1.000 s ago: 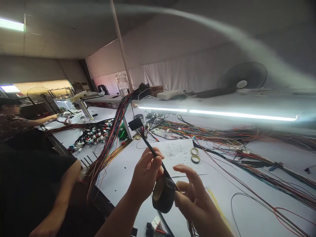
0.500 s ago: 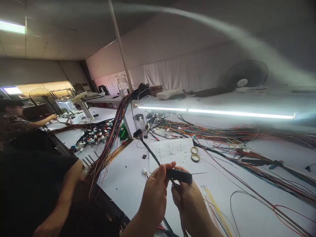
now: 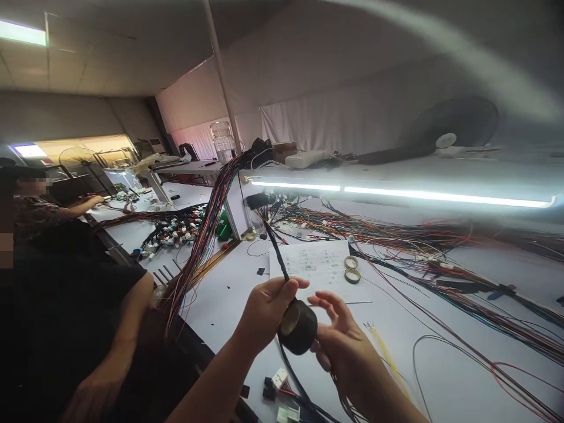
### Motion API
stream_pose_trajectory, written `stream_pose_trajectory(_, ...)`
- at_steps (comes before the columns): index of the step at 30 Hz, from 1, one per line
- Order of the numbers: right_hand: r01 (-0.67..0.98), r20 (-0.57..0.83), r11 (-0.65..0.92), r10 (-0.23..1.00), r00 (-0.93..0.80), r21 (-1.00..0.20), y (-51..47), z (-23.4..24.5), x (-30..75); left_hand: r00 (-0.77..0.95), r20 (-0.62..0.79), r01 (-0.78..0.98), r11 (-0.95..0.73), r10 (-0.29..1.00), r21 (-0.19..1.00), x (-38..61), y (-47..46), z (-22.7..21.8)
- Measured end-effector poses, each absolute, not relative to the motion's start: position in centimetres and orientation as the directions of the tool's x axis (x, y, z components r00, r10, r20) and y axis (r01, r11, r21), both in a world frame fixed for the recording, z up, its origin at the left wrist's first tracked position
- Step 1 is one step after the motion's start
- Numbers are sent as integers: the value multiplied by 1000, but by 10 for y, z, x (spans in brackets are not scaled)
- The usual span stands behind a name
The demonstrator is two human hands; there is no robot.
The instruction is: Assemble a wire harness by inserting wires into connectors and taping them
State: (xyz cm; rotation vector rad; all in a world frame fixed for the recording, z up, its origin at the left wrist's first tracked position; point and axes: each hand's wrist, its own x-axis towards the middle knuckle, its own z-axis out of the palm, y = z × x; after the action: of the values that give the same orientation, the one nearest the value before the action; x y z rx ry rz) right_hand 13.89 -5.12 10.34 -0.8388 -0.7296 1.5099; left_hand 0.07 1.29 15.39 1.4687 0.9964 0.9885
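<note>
My left hand (image 3: pixel 268 311) is closed around a black-wrapped wire harness (image 3: pixel 277 252), thumb on top. A dark multi-pin connector (image 3: pixel 258 201) tops the harness, its far end tilted up and away. Right below my left fingers, against the harness, sits a roll of black tape (image 3: pixel 304 329), its core facing left. My right hand (image 3: pixel 348 346) is just right of the roll, fingers apart and curved; its thumb side is at the roll's edge, and whether they touch is unclear. White connectors (image 3: pixel 280 378) and dark wires lie below the hands.
A printed sheet (image 3: pixel 308 261) lies ahead, with two tape rolls (image 3: pixel 352 276) at its right edge. Long wire bundles (image 3: pixel 467 299) cover the right side. A thick bundle (image 3: pixel 215 217) hangs from the shelf at left. Co-workers (image 3: pixel 79 294) sit at the left.
The tape roll has turned, so its round core now shows. My right hand has moved off it to the right and its fingers have spread. The harness connector has risen.
</note>
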Motion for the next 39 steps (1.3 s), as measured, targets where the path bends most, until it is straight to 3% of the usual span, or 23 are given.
stream_pose_trajectory(2, -243, 125, 137, 990, 65, -960, -54, 107, 136, 257, 94, 32, -106, 962, 994, 7, 11, 150)
stream_pose_trajectory(4, -2, 301, 303, 947, 109, -953, -55, 110, 134, 227, 92, -14, -91, 970, 996, 12, 9, 145)
stream_pose_trajectory(6, 20, 330, 335, 915, 233, -942, -53, 113, 135, 213, 54, -99, -34, 976, 995, 14, 8, 140)
stream_pose_trajectory(7, -53, 254, 280, 922, 294, -958, -52, 113, 136, 209, 36, -166, 0, 977, 986, 14, 8, 139)
stream_pose_trajectory(9, -288, -90, -19, 968, 234, -957, -50, 113, 142, 222, 12, -318, 61, 975, 946, 14, 7, 137)
stream_pose_trajectory(11, -391, -432, -416, 900, -51, -821, -48, 110, 148, 260, -5, -430, 121, 966, 894, 15, 6, 138)
stream_pose_trajectory(12, -372, -527, -569, 821, -219, -733, -47, 107, 149, 283, -16, -459, 150, 959, 876, 16, 7, 139)
stream_pose_trajectory(14, -308, -571, -724, 681, -459, -617, -46, 100, 151, 325, -33, -471, 192, 945, 861, 18, 8, 140)
stream_pose_trajectory(16, -315, -553, -767, 628, -548, -559, -45, 93, 151, 358, -40, -451, 210, 933, 867, 20, 10, 141)
stream_pose_trajectory(21, -371, -599, -800, 599, -531, -471, -43, 80, 156, 460, 1, -378, 195, 888, 905, 17, 6, 132)
stream_pose_trajectory(24, -378, -607, -807, 591, -531, -455, -43, 79, 156, 501, 29, -176, 69, 865, 982, 13, 0, 125)
stream_pose_trajectory(27, -323, -588, -767, 635, -500, -554, -45, 84, 152, 542, 17, 6, -24, 840, 1000, 9, -2, 125)
stream_pose_trajectory(32, -272, -377, -433, 896, -235, -859, -59, 83, 151, 443, 45, 7, -54, 896, 999, 2, 8, 136)
stream_pose_trajectory(35, 94, -149, -135, 976, -157, -986, -80, 53, 159, 356, 12, -82, 19, 935, 996, -4, 14, 138)
stream_pose_trajectory(37, 369, -45, 25, 983, -180, -929, -94, 29, 170, 346, 2, -76, 26, 938, 997, -8, 13, 139)
stream_pose_trajectory(39, 515, -54, 64, 976, -210, -855, -102, 15, 182, 365, 50, 22, -62, 930, 998, -9, 9, 141)
